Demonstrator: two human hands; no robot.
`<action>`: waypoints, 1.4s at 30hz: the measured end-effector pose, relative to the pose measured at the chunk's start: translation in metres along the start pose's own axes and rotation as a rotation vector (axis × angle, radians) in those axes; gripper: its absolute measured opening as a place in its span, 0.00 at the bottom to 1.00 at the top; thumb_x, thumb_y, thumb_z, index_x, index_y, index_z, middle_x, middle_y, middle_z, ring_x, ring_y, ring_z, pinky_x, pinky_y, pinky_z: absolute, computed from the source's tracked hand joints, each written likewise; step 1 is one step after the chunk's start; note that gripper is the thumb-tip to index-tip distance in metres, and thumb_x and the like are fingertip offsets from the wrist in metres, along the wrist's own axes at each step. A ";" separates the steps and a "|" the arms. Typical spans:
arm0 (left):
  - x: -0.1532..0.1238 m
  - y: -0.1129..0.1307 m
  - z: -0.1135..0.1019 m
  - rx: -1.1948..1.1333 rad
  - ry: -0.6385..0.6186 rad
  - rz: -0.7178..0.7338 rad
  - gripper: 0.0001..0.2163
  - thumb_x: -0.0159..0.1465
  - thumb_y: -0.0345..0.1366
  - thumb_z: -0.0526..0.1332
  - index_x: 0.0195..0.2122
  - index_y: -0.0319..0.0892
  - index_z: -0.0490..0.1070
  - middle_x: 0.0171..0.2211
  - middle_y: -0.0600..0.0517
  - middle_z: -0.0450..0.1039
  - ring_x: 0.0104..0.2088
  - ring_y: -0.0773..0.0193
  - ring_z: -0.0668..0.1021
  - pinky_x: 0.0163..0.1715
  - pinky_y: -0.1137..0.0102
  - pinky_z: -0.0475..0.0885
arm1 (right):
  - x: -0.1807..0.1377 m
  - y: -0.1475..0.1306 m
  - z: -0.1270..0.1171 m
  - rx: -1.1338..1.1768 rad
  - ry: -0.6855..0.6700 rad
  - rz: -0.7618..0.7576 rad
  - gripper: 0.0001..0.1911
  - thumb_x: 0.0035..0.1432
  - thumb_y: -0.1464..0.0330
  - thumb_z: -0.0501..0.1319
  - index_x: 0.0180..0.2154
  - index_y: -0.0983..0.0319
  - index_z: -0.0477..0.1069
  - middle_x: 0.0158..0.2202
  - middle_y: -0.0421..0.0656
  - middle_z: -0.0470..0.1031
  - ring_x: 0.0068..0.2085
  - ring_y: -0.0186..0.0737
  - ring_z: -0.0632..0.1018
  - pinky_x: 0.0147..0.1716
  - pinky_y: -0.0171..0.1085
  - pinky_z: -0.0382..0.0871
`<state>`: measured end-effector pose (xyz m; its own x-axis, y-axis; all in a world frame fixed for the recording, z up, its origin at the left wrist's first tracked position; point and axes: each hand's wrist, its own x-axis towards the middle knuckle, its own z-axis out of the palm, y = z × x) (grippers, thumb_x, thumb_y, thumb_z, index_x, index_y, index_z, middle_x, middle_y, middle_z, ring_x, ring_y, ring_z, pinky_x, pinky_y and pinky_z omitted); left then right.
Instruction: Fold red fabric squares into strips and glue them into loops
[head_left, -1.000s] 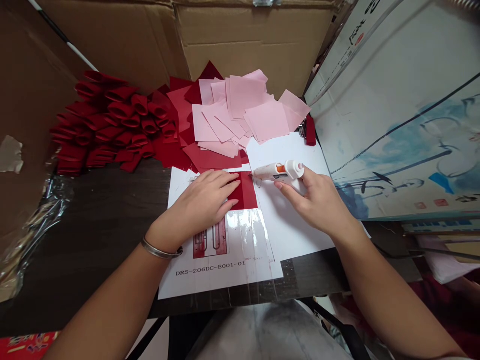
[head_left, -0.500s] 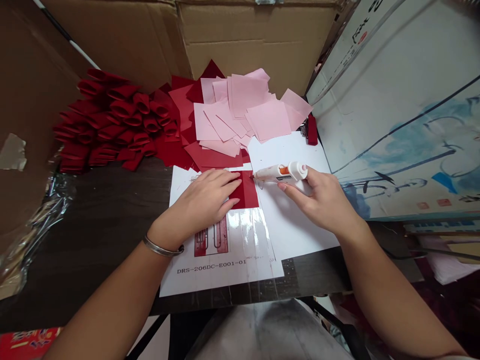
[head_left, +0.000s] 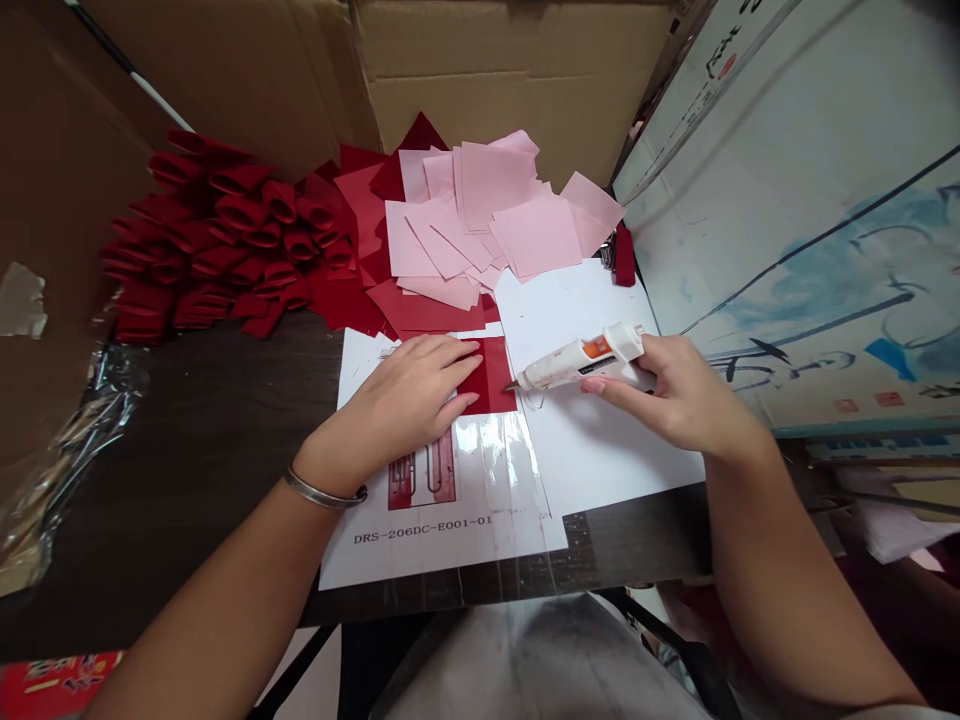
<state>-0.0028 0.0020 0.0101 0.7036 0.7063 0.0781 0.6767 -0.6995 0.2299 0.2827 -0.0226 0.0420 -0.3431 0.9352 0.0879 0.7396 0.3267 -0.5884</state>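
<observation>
My left hand (head_left: pixel 409 395) lies flat, fingers extended, over the left part of a folded dark red piece (head_left: pixel 496 375), perhaps paper or felt. Beneath both is a printed white sheet (head_left: pixel 450 555) covered partly with clear tape. In my right hand (head_left: pixel 675 390) is a white glue gun (head_left: pixel 574 362) with an orange patch on its body. Its metal nozzle points left and reaches the right edge of the red piece, low down. Whether the tip touches the surface is hard to tell. A second white sheet (head_left: pixel 600 450) lies under the glue gun.
Rolled red pieces (head_left: pixel 232 240) are heaped at the back left. Pink squares (head_left: pixel 487 215) lie over flat red squares (head_left: pixel 427 312) behind my hands. A cardboard wall (head_left: pixel 517 60) closes off the back; a painted white panel (head_left: pixel 810 250) stands right. Crumpled clear plastic (head_left: pixel 82 450) lies left.
The glue gun's nozzle has moved down along the red piece's right edge, toward me. My right hand has shifted right and the gun is more tilted. My left hand has stayed put.
</observation>
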 end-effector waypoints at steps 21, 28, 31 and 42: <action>0.000 0.001 0.001 0.006 0.006 -0.005 0.18 0.69 0.36 0.52 0.56 0.36 0.70 0.58 0.42 0.69 0.58 0.48 0.69 0.59 0.52 0.65 | 0.000 0.003 -0.004 -0.043 -0.067 -0.081 0.16 0.59 0.59 0.60 0.24 0.60 0.61 0.19 0.34 0.55 0.21 0.30 0.54 0.20 0.36 0.48; -0.001 0.000 0.000 0.006 0.002 -0.010 0.18 0.69 0.36 0.52 0.56 0.36 0.70 0.58 0.42 0.69 0.58 0.48 0.69 0.59 0.51 0.65 | 0.000 0.002 -0.004 -0.044 -0.076 -0.073 0.16 0.60 0.59 0.60 0.25 0.60 0.62 0.19 0.34 0.55 0.21 0.30 0.55 0.20 0.36 0.49; 0.000 0.001 0.000 0.000 -0.006 -0.014 0.18 0.69 0.36 0.52 0.56 0.35 0.70 0.58 0.42 0.69 0.59 0.48 0.69 0.59 0.51 0.65 | 0.000 0.001 -0.004 -0.028 -0.082 -0.058 0.14 0.60 0.60 0.60 0.26 0.60 0.64 0.19 0.34 0.55 0.20 0.30 0.56 0.20 0.36 0.49; -0.001 0.001 0.000 0.007 0.006 -0.008 0.17 0.69 0.36 0.53 0.55 0.37 0.71 0.58 0.42 0.69 0.58 0.49 0.69 0.59 0.52 0.65 | 0.000 0.000 -0.003 -0.023 -0.093 -0.022 0.15 0.60 0.58 0.60 0.26 0.60 0.64 0.19 0.35 0.58 0.21 0.31 0.57 0.20 0.36 0.50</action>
<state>-0.0029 0.0012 0.0102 0.6967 0.7126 0.0825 0.6839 -0.6946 0.2233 0.2849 -0.0222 0.0444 -0.4111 0.9112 0.0252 0.7437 0.3512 -0.5688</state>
